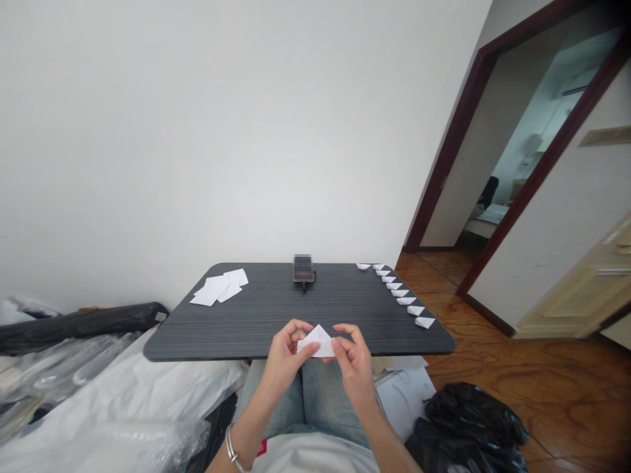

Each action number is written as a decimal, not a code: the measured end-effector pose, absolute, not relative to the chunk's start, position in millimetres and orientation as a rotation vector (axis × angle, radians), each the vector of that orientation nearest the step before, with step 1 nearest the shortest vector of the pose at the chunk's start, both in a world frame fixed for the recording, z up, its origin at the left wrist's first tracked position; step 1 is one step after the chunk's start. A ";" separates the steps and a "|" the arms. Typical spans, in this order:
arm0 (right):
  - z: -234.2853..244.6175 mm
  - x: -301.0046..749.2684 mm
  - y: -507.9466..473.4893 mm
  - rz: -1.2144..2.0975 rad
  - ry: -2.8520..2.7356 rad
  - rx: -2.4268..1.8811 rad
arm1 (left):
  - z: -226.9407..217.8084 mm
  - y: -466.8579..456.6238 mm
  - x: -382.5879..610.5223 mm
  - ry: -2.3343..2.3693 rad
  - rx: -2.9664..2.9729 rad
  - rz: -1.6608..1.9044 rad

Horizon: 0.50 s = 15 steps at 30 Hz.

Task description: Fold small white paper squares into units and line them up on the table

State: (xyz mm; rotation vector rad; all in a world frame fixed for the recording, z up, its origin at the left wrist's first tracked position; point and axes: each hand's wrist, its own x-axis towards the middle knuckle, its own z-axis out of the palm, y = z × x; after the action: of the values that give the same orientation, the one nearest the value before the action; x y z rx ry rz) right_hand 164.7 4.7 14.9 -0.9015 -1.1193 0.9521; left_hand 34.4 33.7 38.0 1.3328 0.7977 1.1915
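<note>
Folded white paper triangle (318, 341) is rising between your hands over the near edge of a dark wood-grain tabletop (266, 305); your left hand (283, 358) is pinching the triangle's left side between thumb and curled fingers; your right hand (353, 364) is clasping its right corner in the same way, so both grips are closed on the paper. A silver bracelet (231, 445) is circling your left wrist; your forearms are crossing above your light blue jeans (303, 401). Loose white paper sheets (217, 287) are lying overlapped at the table's far left; a small dark device (303, 268), blurred beyond naming, is standing at the middle of the far edge, with a short black cable (304, 286) trailing from it. Small folded white paper pieces (399, 292) are lining up along the right edge in a single row. Black plastic bags (466, 427) are slumping on the wooden floor (552, 401) at your right; clear plastic sheeting (98, 420) is heaping up at your left, beside a long black roll (79, 328); an open doorway (444, 164) is showing beyond the table.
</note>
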 end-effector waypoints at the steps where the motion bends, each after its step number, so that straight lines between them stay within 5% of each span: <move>1: 14.9 165.1 5.8 0.996 -1.107 -0.897 | 38.1 33.9 33.8 0.811 1.339 1.193; 15: 7.1 172.2 13.8 0.917 -1.169 -1.019 | 33.3 36.3 31.0 0.864 1.391 1.155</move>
State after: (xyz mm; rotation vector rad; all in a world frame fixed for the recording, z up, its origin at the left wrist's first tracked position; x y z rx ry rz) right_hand 172.2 13.8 7.1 -1.0188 -1.1693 0.9166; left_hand 31.0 36.3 33.3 1.3909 0.8640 1.1547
